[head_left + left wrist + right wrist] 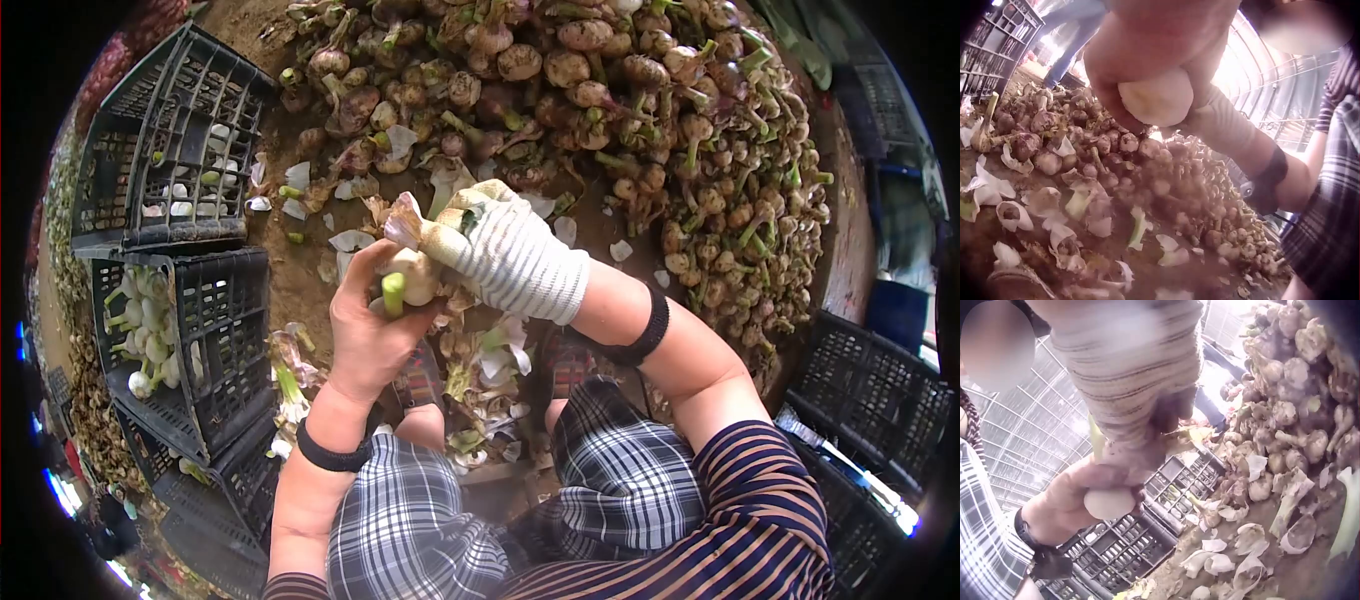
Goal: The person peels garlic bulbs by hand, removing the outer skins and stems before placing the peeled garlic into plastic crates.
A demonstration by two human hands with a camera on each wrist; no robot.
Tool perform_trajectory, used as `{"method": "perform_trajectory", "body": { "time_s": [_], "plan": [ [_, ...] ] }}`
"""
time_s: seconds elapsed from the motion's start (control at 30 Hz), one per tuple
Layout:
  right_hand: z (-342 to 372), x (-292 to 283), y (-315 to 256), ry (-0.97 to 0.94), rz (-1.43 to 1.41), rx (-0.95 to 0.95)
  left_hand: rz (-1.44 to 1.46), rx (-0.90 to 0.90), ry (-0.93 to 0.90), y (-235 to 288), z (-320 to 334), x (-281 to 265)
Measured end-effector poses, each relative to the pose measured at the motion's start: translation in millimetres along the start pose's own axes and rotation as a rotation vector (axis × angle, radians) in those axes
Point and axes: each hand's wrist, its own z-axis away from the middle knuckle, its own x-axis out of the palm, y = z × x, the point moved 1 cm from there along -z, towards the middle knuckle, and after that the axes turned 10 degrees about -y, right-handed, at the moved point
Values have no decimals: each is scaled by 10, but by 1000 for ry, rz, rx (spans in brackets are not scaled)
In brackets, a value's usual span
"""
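Note:
In the head view, a whitish garlic bulb [424, 283] with a short green cut stem [393, 292] sits in the bare left hand [362, 345], whose fingers and thumb curl round it. My right hand [525, 255], in a white striped glove, is right against the bulb's far side and pinches a strip of dry papery skin [404, 222]. From below, the left wrist view shows the pale bulb [1157, 98] between the left fingers. The right wrist view has the bulb's smooth white underside [1110, 504] beneath the gloved hand [1132, 394].
A large heap of unpeeled garlic [590, 90] spreads ahead and to the right. Black crates [215, 350] with white bulbs stand at the left; more black crates [870, 390] are at the right. Peeled skins [495, 350] litter the ground between the feet.

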Motion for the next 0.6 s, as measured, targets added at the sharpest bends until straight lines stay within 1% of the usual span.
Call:
{"method": "perform_trajectory", "body": {
  "time_s": [0.03, 0.07, 0.1, 0.17, 0.23, 0.27, 0.3, 0.37, 0.4, 0.43, 0.5, 0.53, 0.57, 0.6],
  "plan": [
    [-5, 30, 1, -40, 24, 11, 0, -1, 1, -6, -8, -8],
    [-19, 49, 5, -78, 49, 19, -220, 71, -2, -3, -21, -28],
    [-29, 57, -4, -77, 49, 16, -441, 141, -5, -2, -31, -39],
    [-39, 71, -29, -39, 75, 36, -441, 166, 19, 15, -43, -29],
    [-60, 97, -25, -29, 90, 16, -145, -189, 43, 88, -43, -33],
    [-71, 108, -23, -16, 107, 3, 243, -299, -32, 72, -78, -54],
    [-86, 132, -22, -16, 108, -3, 243, -296, -27, 33, -76, -69],
    [-117, 173, -38, 20, 117, -28, 1012, -458, -37, -151, -58, -48],
    [-128, 153, -51, 68, 91, -40, 1199, -488, -107, -207, -41, -61],
    [-133, 155, -44, 66, 92, -43, 1201, -486, -105, -249, -15, -72],
    [-134, 138, 8, 178, -70, 181, 1031, -427, -29, -122, -27, -70],
    [-129, 104, 15, 508, -386, 207, 883, -274, 70, -7, -31, -19],
    [-95, 185, 59, 507, -384, 200, 704, -114, 101, -28, -35, -5],
    [-29, 344, 142, 464, -1126, 396, 557, -4, 127, -27, -45, 8]
  ]
}}
